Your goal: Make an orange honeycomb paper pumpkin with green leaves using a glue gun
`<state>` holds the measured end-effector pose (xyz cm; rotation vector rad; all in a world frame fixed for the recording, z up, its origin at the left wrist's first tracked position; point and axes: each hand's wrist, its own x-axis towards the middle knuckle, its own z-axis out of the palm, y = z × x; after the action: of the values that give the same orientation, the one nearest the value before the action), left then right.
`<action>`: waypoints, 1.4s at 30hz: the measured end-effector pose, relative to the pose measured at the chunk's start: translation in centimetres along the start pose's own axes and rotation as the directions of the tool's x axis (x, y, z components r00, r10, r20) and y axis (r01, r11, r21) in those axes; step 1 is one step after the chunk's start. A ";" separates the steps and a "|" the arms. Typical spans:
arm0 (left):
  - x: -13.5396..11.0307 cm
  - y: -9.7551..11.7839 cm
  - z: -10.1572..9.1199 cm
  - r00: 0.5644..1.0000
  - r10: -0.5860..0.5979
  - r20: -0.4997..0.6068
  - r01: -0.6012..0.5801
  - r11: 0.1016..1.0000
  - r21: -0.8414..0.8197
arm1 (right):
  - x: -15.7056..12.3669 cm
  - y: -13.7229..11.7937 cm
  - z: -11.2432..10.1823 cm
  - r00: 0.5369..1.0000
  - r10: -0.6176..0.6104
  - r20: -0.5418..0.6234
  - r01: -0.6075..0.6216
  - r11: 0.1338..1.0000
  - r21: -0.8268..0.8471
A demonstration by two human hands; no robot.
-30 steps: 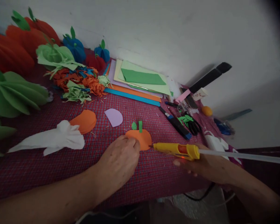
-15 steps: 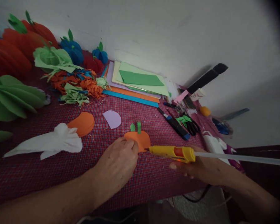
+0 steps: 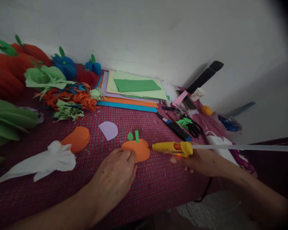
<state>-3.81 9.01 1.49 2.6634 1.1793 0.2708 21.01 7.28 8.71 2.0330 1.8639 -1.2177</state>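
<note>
My left hand [image 3: 117, 174] is closed at the lower left edge of an orange paper pumpkin cutout [image 3: 141, 150], its fingertips pressed on the paper. A green paper stem [image 3: 136, 136] stands out from the cutout's top, with a small green leaf piece [image 3: 130, 136] beside it. In my right hand [image 3: 201, 161] is a yellow glue gun [image 3: 168, 147], an orange light glowing on it and a long glue stick [image 3: 240, 147] out of its back. The nozzle points at the cutout's right edge; whether it touches cannot be made out.
Left of the cutout lie a lilac paper piece [image 3: 109, 130], orange paper rounds [image 3: 79, 139] and a white crumpled cloth [image 3: 44, 161]. Paper pumpkins [image 3: 64, 65] and shreds [image 3: 69, 99] fill the back left. Behind are stacked sheets [image 3: 134, 95]; a cutter [image 3: 176, 128] and scissors [image 3: 194, 128] lie right.
The glue gun's nozzle has moved from the cutout's lower right edge up along its right side. My left hand stays on the cutout. The whole view has shifted slightly.
</note>
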 end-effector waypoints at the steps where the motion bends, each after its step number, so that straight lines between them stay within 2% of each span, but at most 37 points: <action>1: 0.0 0.0 0.0 1.000 -0.008 -0.010 0.008 1.000 -0.007 | 0.1 0.0 -0.1 1.000 -0.010 0.001 0.010 1.000 0.011; 9: -0.1 0.0 -0.1 0.999 0.023 -0.047 -0.021 0.999 0.033 | 1.0 -0.6 -0.3 0.993 -0.115 -0.014 0.116 0.990 0.075; 23: -0.1 0.0 -0.4 0.999 -0.001 0.032 0.001 1.000 0.006 | 2.4 -1.5 -0.1 0.965 -0.258 -0.044 0.262 0.955 0.141; 33: -0.1 0.0 -0.5 0.999 0.009 0.042 -0.010 1.000 0.028 | 3.1 -2.2 0.3 0.964 -0.266 -0.019 0.265 0.951 0.156; 42: 0.0 0.2 -0.7 0.999 -0.011 0.051 0.010 1.000 0.018 | 2.0 -0.5 -0.1 0.978 -0.209 -0.024 0.210 0.962 0.175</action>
<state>-3.87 8.94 2.25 2.6617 1.1851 0.1902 20.39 9.05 7.72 1.9618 2.0871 -1.4810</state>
